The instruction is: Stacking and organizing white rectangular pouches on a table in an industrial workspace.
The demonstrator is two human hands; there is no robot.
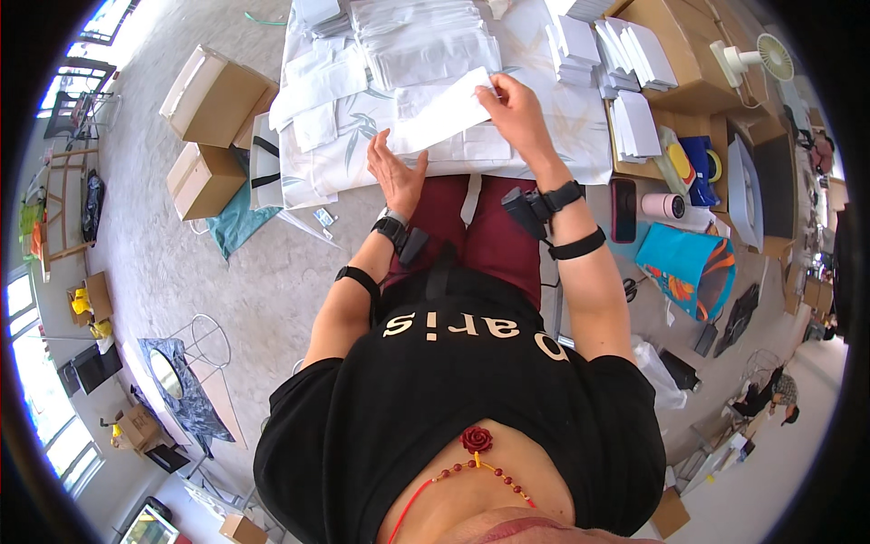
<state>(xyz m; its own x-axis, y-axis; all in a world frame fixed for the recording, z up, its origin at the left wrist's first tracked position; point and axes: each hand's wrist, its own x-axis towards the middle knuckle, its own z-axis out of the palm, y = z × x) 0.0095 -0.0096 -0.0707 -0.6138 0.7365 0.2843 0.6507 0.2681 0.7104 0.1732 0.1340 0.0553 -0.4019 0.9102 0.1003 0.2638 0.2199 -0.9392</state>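
My right hand (518,116) pinches the upper right end of a long white paper strip (444,115), which lies slanted above the table (580,150). Near the strip's lower left end is my left hand (397,172), its fingers spread and nothing in its grasp. Beyond the strip lies a broad pile of flat, translucent plastic sleeves (426,45). More thin white pieces (326,83) spread over the left of the patterned tablecloth. Whether my left fingertips touch the strip, I cannot tell.
White box-like stacks (573,45) stand at the table's right, with another stack (636,125) on a cardboard surface beside it. A small fan (761,56), a phone (623,208) and a pink cylinder (663,206) are on the right. Cardboard boxes (207,177) stand left of the table.
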